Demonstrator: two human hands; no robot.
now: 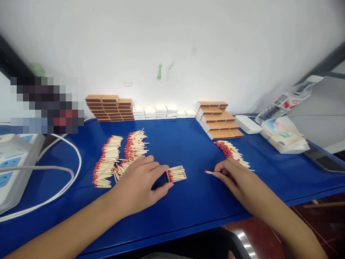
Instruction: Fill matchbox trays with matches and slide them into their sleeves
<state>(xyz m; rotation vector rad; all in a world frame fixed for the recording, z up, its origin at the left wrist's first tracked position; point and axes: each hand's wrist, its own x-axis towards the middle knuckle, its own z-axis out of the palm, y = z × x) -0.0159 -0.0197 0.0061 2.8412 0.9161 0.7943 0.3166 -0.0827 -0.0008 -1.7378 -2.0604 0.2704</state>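
A small open matchbox tray (176, 173) with red-tipped matches in it lies on the blue table (188, 205). My left hand (141, 181) rests palm down beside it, fingers curled around the tray's left end. My right hand (233, 174) pinches a single match (208, 172) that lies on the table, its red tip pointing left. A loose pile of matches (231, 151) lies just behind my right hand. Two larger piles of matches (118, 156) lie behind my left hand.
Brown matchbox sleeves are stacked at the wall on the left (110, 107) and right (218, 120), with white trays (161, 112) between them. A power strip (13, 162) and white cable (64, 169) lie at left. A tissue pack (284, 138) and a white box (248, 124) sit at right.
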